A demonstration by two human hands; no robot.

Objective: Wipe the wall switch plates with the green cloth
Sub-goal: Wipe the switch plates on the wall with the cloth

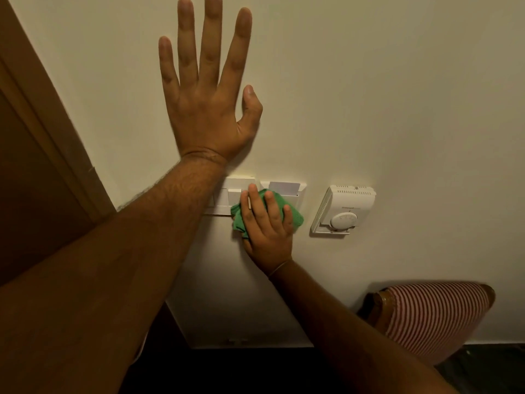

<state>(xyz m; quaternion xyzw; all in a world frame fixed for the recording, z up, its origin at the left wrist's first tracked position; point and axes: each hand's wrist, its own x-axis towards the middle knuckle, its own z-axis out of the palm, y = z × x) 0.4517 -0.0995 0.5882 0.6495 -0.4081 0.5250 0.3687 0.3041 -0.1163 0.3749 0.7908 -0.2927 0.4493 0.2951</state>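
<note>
**Cloth pressed to the switch plates**

Here the surface was a plain cream wall (369, 95), dimly lit, with a brown wooden door frame (42, 132) running diagonally up the side beyond the left forearm. The right hand (265, 223) lay flat against the wall with its fingers spread over the green cloth (292, 216), which was bunched beneath the palm and showed at both edges of the hand; the grip was a flat press rather than a closed fist, and the thumb was hidden. The cloth covered the join between two white plates: the switch plate (227, 191) just to the left of the grip, partly hidden behind the left forearm, and the card-holder plate (284, 186) just above and to the right of it, with a pale card standing in its slot. Well above the grip, the left hand (207, 95) rested open on the bare wall, fingers splayed upward and holding nothing. Its forearm crossed in front of the switch plate's left end. Near the grip on its right, apart from the cloth, hung a white thermostat (343, 209) with a round dial. Below and to the right stood a chair back (431, 317) in red-and-white striped fabric with a wooden frame, close to the wall. Directly beneath the grip a lighter panel (233, 294) met the dark floor.
</note>
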